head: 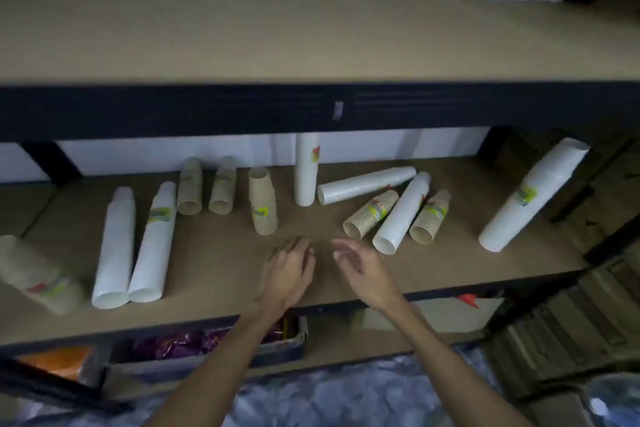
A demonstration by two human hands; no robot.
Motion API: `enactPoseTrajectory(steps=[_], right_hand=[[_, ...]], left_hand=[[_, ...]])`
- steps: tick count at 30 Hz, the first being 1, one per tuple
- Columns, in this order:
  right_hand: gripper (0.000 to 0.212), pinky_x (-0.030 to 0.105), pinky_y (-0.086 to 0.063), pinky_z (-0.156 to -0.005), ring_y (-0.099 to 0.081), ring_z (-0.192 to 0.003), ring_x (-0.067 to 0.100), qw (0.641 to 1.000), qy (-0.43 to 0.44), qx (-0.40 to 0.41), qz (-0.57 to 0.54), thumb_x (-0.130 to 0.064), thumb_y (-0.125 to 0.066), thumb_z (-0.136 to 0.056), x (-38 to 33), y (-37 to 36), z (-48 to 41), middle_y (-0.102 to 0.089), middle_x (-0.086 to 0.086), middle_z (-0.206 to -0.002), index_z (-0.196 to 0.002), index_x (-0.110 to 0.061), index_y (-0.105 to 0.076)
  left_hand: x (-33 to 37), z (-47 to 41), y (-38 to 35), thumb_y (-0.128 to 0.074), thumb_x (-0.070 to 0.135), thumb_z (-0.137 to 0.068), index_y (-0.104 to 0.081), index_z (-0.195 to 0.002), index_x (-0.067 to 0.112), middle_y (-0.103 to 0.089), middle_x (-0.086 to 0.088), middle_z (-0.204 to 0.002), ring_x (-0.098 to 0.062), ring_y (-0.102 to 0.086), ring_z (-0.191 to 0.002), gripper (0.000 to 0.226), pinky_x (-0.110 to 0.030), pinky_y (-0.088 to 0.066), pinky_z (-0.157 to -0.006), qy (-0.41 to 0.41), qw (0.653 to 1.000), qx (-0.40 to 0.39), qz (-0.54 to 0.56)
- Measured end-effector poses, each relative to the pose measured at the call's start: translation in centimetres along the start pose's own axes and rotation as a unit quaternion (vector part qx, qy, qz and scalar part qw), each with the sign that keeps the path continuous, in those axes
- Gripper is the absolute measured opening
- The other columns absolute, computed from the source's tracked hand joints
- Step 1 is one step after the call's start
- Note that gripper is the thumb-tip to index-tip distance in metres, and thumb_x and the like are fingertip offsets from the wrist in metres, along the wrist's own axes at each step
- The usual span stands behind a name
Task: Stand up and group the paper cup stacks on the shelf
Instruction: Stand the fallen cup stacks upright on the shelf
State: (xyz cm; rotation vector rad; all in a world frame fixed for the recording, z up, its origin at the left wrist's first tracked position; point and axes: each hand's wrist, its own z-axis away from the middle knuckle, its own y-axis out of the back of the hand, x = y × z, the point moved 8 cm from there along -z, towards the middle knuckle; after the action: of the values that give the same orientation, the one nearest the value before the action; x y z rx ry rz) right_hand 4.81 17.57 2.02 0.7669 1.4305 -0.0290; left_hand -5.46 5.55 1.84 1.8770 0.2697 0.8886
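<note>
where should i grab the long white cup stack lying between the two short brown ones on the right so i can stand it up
Grip the long white stack around its middle, coming down from above with the right hand. It lies flat, its open wide end towards the shelf's front edge and its narrow end at the back. Brown stacks flank both sides, so only the top is free. Then tip it upright onto the wide end.
</note>
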Motion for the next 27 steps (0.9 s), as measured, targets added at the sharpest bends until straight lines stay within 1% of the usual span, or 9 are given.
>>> enactPoseTrajectory(steps=[3, 5, 10, 12, 16, 20, 22, 25, 27], right_hand=[[0.028, 0.017, -0.046, -0.097, -0.062, -0.109, -0.003, 0.999, 0.042, 0.027, 0.006, -0.025, -0.060, -0.096, 1.6, -0.2, -1.2, -0.068, -0.013, -0.117, -0.123, -0.022, -0.064], [0.027, 0.015, -0.048, -0.094, -0.063, -0.106, -0.003, 0.996, 0.076, 0.043, 0.007, -0.024, -0.061, -0.096, 2.1, -0.4, -1.6, -0.069, -0.012, -0.114, -0.122, -0.020, -0.066], [0.025, 0.016, -0.048, -0.093, -0.064, -0.103, 0.000, 0.987, 0.131, 0.085, -0.020, -0.019, -0.063, -0.094, 3.3, 0.0, -1.5, -0.070, -0.009, -0.111, -0.119, -0.015, -0.067], [0.023, 0.017, -0.049, -0.093, -0.064, -0.101, 0.001, 0.987, 0.120, 0.107, -0.025, -0.018, -0.063, -0.094, 3.6, 0.8, -0.9, -0.071, -0.008, -0.109, -0.116, -0.015, -0.068], [0.021, 0.005, -0.044, -0.082, -0.062, -0.090, -0.005, 0.984, 0.099, 0.148, 0.014, -0.019, -0.062, -0.093, 3.1, 3.4, -0.2, -0.071, -0.007, -0.099, -0.112, -0.015, -0.070], [0.019, 0.013, -0.046, -0.075, -0.063, -0.083, 0.005, 0.983, 0.064, 0.167, 0.036, -0.018, -0.061, -0.092, 3.4, 5.6, 1.4, -0.069, -0.004, -0.090, -0.107, -0.015, -0.070], [0.017, 0.011, -0.044, -0.069, -0.062, -0.078, 0.009, 0.983, 0.063, 0.166, 0.051, -0.015, -0.061, -0.091, 3.5, 6.2, 2.1, -0.066, -0.003, -0.086, -0.105, -0.013, -0.070], [0.020, 0.004, -0.041, -0.063, -0.062, -0.076, 0.009, 0.977, 0.055, 0.190, 0.074, -0.017, -0.059, -0.090, 3.6, 8.2, 2.9, -0.068, 0.000, -0.091, -0.108, -0.014, -0.069], [0.023, 0.010, -0.042, -0.070, -0.063, -0.083, 0.011, 0.974, 0.040, 0.204, 0.093, -0.019, -0.060, -0.090, 4.2, 10.0, 3.0, -0.070, 0.002, -0.096, -0.111, -0.014, -0.069]], left_hand=[[-0.2, -1.1, -1.3, -0.041, 0.030, -0.097, -0.056, -0.116, 0.024, -0.065, -0.002, -0.112, -0.024, -0.062, -0.095, 0.025, -0.036, -0.047, -0.082, -0.038, 0.998, 0.041, -0.006], [-0.4, -1.8, -2.0, -0.041, 0.032, -0.097, -0.056, -0.118, 0.023, -0.066, -0.003, -0.114, -0.027, -0.062, -0.100, 0.027, -0.037, -0.047, -0.081, -0.039, 0.998, 0.046, -0.007], [-0.3, -2.2, -3.4, -0.042, 0.034, -0.095, -0.054, -0.119, 0.026, -0.066, -0.004, -0.119, -0.031, -0.057, -0.111, 0.028, -0.040, -0.047, -0.084, 0.005, 0.998, 0.044, 0.044], [0.3, -1.5, -4.0, -0.042, 0.034, -0.095, -0.054, -0.119, 0.025, -0.064, -0.005, -0.120, -0.032, -0.056, -0.113, 0.028, -0.041, -0.046, -0.087, 0.024, 0.998, 0.025, 0.043], [1.4, -0.8, -4.8, -0.042, 0.036, -0.096, -0.051, -0.118, 0.021, -0.061, -0.010, -0.121, -0.033, -0.056, -0.115, 0.028, -0.041, -0.045, -0.089, 0.022, 0.999, -0.024, 0.002], [2.4, -0.3, -5.6, -0.039, 0.041, -0.096, -0.046, -0.121, 0.019, -0.058, -0.012, -0.126, -0.033, -0.054, -0.118, 0.033, -0.043, -0.042, -0.092, 0.020, 0.995, -0.069, -0.064], [2.2, -0.3, -6.0, -0.037, 0.043, -0.096, -0.046, -0.123, 0.018, -0.056, -0.013, -0.129, -0.034, -0.053, -0.119, 0.037, -0.044, -0.041, -0.095, 0.027, 0.993, -0.081, -0.085], [2.8, -1.2, -6.0, -0.037, 0.041, -0.096, -0.044, -0.128, 0.016, -0.050, -0.012, -0.134, -0.034, -0.050, -0.123, 0.041, -0.047, -0.038, -0.101, 0.012, 0.991, -0.072, -0.111], [3.4, -1.7, -6.4, -0.037, 0.041, -0.097, -0.044, -0.130, 0.014, -0.045, -0.011, -0.139, -0.033, -0.046, -0.126, 0.044, -0.048, -0.035, -0.104, 0.002, 0.991, -0.071, -0.116]])
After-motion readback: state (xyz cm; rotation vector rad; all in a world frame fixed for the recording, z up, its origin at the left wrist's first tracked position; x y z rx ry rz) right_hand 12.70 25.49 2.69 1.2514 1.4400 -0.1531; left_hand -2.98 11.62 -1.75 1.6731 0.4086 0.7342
